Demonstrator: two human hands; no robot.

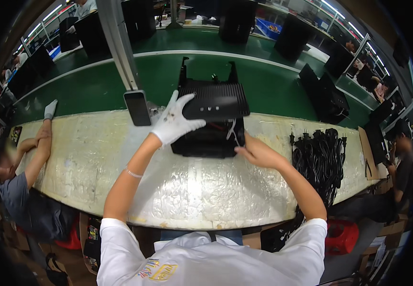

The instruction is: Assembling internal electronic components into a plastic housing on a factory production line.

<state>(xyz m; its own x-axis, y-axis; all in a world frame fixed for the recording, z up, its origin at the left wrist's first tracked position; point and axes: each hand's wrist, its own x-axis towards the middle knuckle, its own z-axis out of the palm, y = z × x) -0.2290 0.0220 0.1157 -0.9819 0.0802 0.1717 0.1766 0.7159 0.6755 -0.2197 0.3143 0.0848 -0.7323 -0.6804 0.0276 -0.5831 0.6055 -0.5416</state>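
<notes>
A black plastic housing (201, 147) stands in front of me where the pale work surface meets the green belt. Its ribbed black panel (216, 100) has a row of small holes and lies tilted over the housing's upper part. Spread across the panel's left side is my left hand (174, 123) in a soiled white glove, fingers apart. My bare right hand (259, 151) is closed around the housing's right side, thumb in front and some fingers hidden. Pale wires (231, 129) show in the gap below the panel, beside my right hand.
A phone (138, 108) leans at a metal post (118, 45) on the left. Bundled black power cords (318, 159) lie at right. Another black unit (325, 93) sits on the green belt (268, 81). People sit at both ends, one with a gloved hand (50, 109) on the belt.
</notes>
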